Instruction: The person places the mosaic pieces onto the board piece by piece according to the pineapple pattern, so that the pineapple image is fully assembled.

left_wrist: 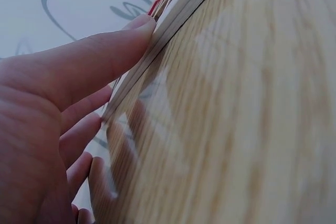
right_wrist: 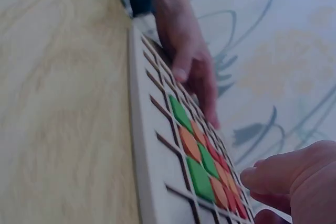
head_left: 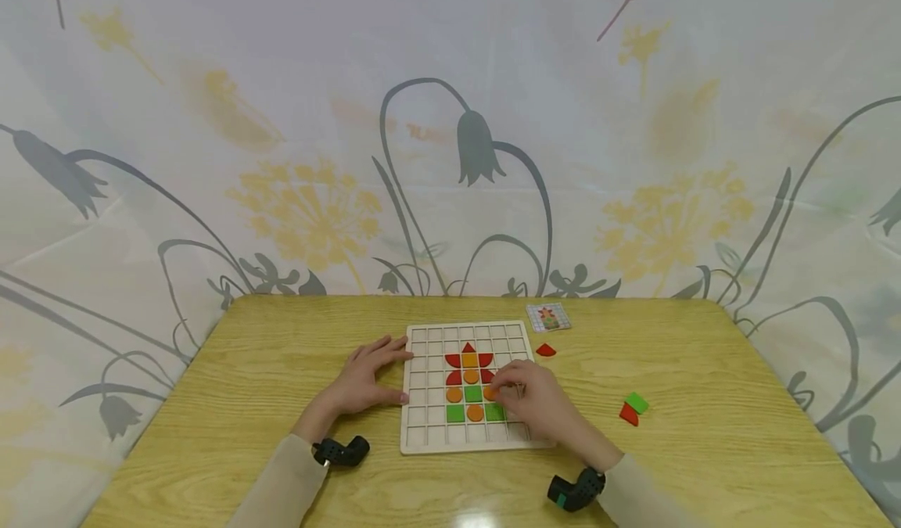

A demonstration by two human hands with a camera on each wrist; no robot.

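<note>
A white grid board (head_left: 425, 438) lies on the table, bearing red, orange and green pieces. My left hand (head_left: 369, 371) rests at its left edge, fingers spread; in the left wrist view the thumb (left_wrist: 105, 59) touches the board's side. My right hand (head_left: 535, 395) is over the board's right part, with bent fingertips at an orange disc (head_left: 489, 393) that sits in its cell. Around that disc are a green square (head_left: 473, 393), another green square (head_left: 495, 411) and a red piece (head_left: 486, 375), partly covered by the hand. Higher up are an orange square (head_left: 470, 360) and a red triangle (head_left: 468, 348).
A picture card (head_left: 549, 317) lies beyond the board's far right corner. One red piece (head_left: 545, 350) is just right of the board. Farther right, a green piece (head_left: 637, 403) and a red piece (head_left: 629, 414) lie together. A patterned cloth (head_left: 450, 223) hangs behind the table.
</note>
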